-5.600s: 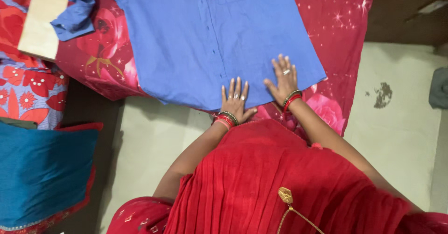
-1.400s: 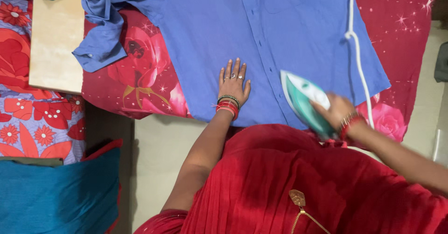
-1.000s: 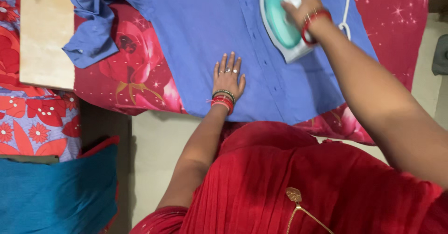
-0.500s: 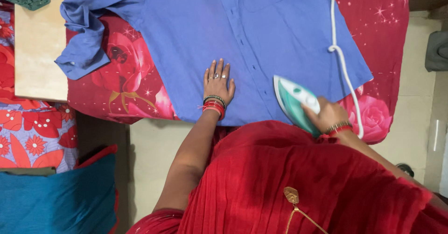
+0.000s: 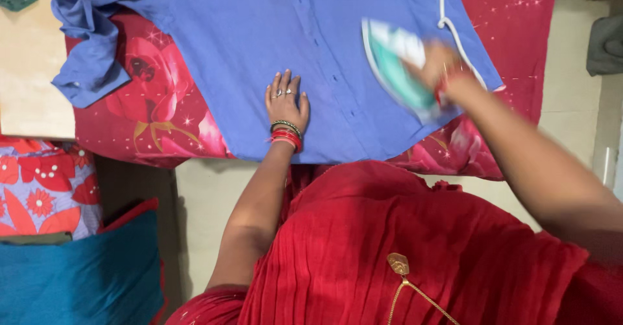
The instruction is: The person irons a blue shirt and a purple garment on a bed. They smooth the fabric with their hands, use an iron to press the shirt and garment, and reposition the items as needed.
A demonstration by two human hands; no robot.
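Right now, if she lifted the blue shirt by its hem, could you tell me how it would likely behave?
The blue shirt would probably sag limply: its sleeve already lies crumpled. It looks thin and light. It may slide, since the left hand presses it flat while the right hand holds the iron on it.

A raised surface covered with a red, rose-printed cloth (image 5: 169, 114) carries a blue button-front shirt (image 5: 259, 46), spread flat with its front up and its hem near the cloth's near edge. One crumpled blue sleeve (image 5: 87, 72) lies on the cloth at the left, its cuff reaching toward a pale beige board (image 5: 29, 85) beside the cloth. On the shirt rest a green-and-white clothes iron (image 5: 396, 69), blurred, its white cord (image 5: 454, 33), and a flat hand (image 5: 285, 101) with rings and bangles.
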